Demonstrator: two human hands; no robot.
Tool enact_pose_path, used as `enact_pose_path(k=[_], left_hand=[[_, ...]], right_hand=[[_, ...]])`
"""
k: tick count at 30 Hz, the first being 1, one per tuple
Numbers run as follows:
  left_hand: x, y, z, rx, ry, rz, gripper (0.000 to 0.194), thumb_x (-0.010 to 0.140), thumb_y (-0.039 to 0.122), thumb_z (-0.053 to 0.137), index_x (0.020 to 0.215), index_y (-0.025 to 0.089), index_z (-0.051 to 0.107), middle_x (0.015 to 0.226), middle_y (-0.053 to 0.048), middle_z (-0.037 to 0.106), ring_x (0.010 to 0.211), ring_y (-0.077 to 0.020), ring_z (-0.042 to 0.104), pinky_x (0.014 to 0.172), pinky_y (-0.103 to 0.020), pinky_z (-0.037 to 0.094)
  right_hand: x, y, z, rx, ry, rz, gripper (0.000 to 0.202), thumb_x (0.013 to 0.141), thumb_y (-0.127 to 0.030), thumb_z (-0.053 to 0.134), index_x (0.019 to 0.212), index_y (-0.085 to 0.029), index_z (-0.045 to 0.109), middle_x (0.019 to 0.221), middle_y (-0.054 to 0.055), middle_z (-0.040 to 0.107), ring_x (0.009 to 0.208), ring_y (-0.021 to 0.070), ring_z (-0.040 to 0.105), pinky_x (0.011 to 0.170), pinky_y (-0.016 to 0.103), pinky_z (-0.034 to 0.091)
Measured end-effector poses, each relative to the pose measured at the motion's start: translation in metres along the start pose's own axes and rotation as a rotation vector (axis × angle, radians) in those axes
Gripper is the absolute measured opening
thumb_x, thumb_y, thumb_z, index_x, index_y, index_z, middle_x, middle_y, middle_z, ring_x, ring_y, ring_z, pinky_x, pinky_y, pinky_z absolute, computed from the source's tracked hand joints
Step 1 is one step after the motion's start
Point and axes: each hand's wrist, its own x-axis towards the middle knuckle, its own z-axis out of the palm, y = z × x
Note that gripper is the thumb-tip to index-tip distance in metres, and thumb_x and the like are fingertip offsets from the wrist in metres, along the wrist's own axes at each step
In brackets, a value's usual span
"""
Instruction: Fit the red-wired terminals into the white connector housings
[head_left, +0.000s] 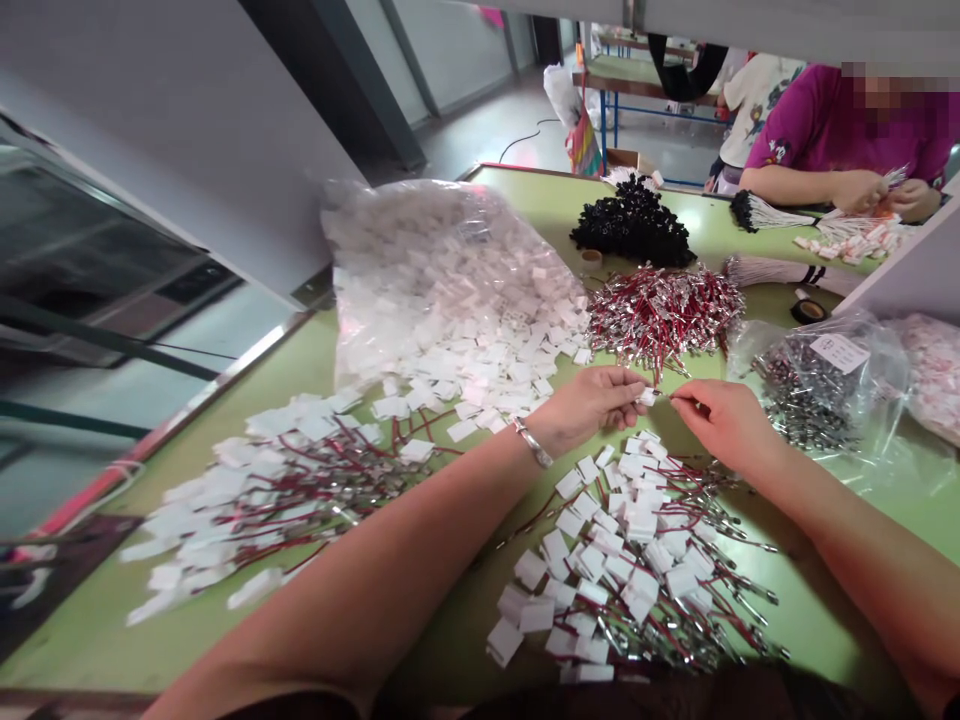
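My left hand is closed, thumb and fingers pinching a small white plastic connector housing. Just to its right, my right hand is closed in a pinch on what looks like a short red wire, its end at the housing's edge; the fingers hide most of it. Below both hands lies a pile of white housings with red wires attached. Beyond them is a heap of loose red wires with metal terminals. A clear plastic bag at the left spills loose white housings onto the green table.
More wired housings lie left of my left forearm. Black connectors are heaped at the back. To the right are a bag of metal parts and a tape roll. A co-worker in a purple shirt handles white wires across the table.
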Motion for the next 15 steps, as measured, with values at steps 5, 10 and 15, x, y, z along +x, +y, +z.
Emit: enact_pose_path(k=[5, 10, 15], left_hand=[[-0.0013, 0.0027, 0.0007, 0.042, 0.029, -0.021, 0.006, 0.088, 0.018, 0.057, 0.088, 0.014, 0.062, 0.068, -0.002, 0.063, 0.052, -0.0040, 0.050, 0.049, -0.018, 0.039], [-0.0012, 0.0025, -0.0026, 0.156, 0.017, -0.013, 0.011, 0.088, 0.022, 0.056, 0.090, 0.014, 0.063, 0.067, -0.002, 0.063, 0.050, -0.0033, 0.048, 0.045, -0.017, 0.037], [-0.0025, 0.0028, 0.0009, 0.266, -0.034, 0.035, 0.014, 0.081, 0.026, 0.063, 0.088, 0.014, 0.064, 0.063, -0.001, 0.062, 0.049, -0.0062, 0.051, 0.047, -0.022, 0.041]], right_hand=[[-0.0020, -0.0052, -0.0023, -0.113, -0.015, 0.019, 0.018, 0.090, -0.022, 0.047, 0.084, -0.020, 0.064, 0.080, 0.004, 0.067, 0.072, 0.0162, 0.058, 0.065, 0.029, 0.039], [-0.0025, -0.0023, -0.0012, -0.133, -0.077, -0.010, 0.020, 0.090, -0.021, 0.046, 0.084, -0.021, 0.065, 0.080, 0.004, 0.067, 0.074, 0.0163, 0.059, 0.067, 0.029, 0.039], [-0.0022, -0.0061, -0.0057, -0.238, -0.156, -0.039, 0.024, 0.091, -0.023, 0.042, 0.083, -0.021, 0.065, 0.080, 0.004, 0.068, 0.071, 0.0168, 0.058, 0.061, 0.030, 0.035]])
